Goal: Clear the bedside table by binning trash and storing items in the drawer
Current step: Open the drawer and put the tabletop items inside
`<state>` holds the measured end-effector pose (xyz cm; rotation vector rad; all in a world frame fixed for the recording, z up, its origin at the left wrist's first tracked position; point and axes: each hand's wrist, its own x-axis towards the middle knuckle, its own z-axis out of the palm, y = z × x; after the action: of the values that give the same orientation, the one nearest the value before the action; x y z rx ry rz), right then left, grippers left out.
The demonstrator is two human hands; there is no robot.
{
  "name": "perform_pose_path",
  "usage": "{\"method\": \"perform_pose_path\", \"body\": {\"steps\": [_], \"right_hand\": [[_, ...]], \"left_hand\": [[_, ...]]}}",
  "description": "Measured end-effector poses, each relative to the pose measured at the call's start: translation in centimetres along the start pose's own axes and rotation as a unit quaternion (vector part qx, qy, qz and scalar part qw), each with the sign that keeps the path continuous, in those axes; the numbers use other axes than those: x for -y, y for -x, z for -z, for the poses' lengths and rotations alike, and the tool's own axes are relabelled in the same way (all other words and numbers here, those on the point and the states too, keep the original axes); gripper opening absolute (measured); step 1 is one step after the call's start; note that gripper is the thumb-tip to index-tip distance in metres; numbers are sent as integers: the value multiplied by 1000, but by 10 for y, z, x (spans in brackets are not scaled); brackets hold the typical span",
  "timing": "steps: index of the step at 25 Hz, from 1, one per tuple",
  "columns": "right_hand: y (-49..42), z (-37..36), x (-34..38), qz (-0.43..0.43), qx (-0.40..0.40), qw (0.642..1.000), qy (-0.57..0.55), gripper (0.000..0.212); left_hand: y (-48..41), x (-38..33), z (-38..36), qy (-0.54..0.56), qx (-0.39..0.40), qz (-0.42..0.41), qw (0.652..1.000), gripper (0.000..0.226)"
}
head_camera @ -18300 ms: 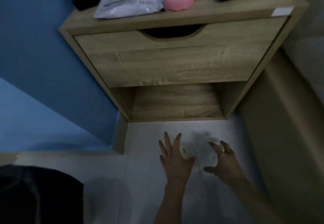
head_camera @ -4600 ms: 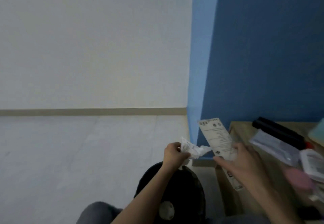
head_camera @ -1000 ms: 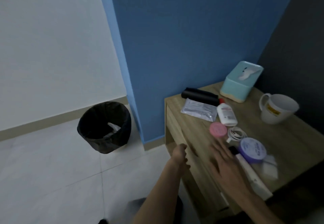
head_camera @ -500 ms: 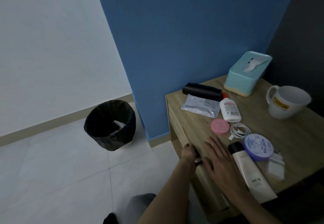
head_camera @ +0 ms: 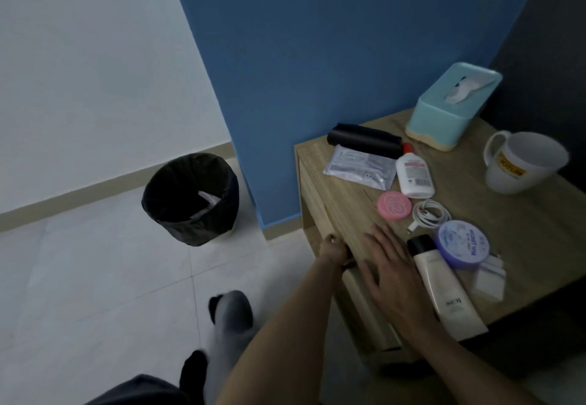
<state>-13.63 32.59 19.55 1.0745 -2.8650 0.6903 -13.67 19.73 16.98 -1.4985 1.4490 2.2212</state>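
Head view: our left hand [head_camera: 333,251] curls around the drawer [head_camera: 364,293] front's edge; our right hand [head_camera: 391,266] lies flat, fingers spread, on the bedside table [head_camera: 523,230]

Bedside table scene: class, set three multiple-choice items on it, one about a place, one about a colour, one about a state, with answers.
1. Where is the bin?
A on the floor beside the blue wall
B on the table
C in the drawer

2. What colour is the tissue box?
A red
B pale teal
C black

3. How does the right hand lie?
A closed on the mug
B flat on the bedside table
C inside the bin

Answers: 1 A, it stands on tiles; 2 B, teal shell; 3 B, palm down, fingers spread.
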Motion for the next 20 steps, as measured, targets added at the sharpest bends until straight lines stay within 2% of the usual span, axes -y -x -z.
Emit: {"method": "perform_pose_path", "body": {"steps": [10,15,20], "right_hand": [[3,-3,-6,0,-4,1000,-3,52],[2,0,-5,0,-3,1000,14,54],[4,-1,-3,17,-19,1000,18,52]], "left_hand": [[5,2,18,-47,14,-12,999,41],[25,5,67,-28,24,-8,999,60],[45,13,127,-38,13,-17,999,54]]}}
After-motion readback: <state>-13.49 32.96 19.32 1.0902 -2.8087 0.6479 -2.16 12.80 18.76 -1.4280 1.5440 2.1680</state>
